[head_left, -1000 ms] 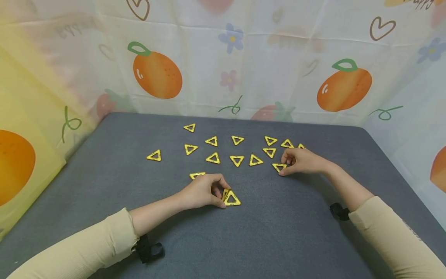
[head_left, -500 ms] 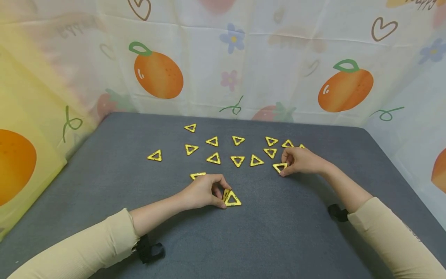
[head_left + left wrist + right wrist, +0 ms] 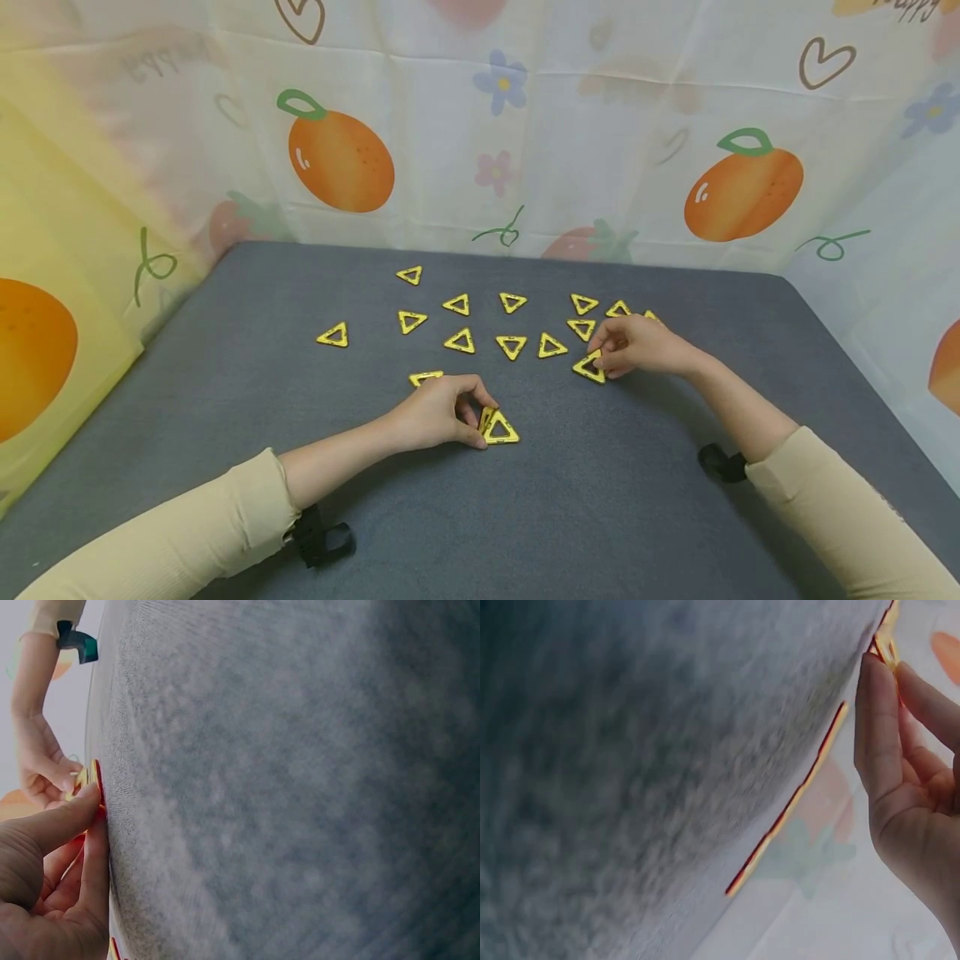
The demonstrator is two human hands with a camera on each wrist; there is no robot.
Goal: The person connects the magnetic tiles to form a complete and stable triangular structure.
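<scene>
My left hand [image 3: 435, 412] pinches a yellow triangular magnetic tile [image 3: 486, 421] that stands tilted against the left edge of a second yellow triangular tile [image 3: 504, 439]. Farther right, the thumb and fingers of my right hand [image 3: 647, 346] pinch another yellow triangular tile [image 3: 589, 376] by its right side, close over the table. In the left wrist view, thumb and index finger meet at a red-edged tile [image 3: 97, 776]. The right wrist view has my right hand [image 3: 915, 795] at a tile [image 3: 885, 649] near the top edge.
Several more yellow triangular tiles lie scattered across the grey table [image 3: 450, 517], among them a tile [image 3: 512, 356] in the middle and a tile [image 3: 341, 343] at the left. One tile [image 3: 425, 374] is partly hidden behind my left hand. A printed curtain [image 3: 570, 167] hangs behind.
My right hand has moved a little left with its tile, which has turned and sits closer to the middle. My left hand and its tiles have stayed in place.
</scene>
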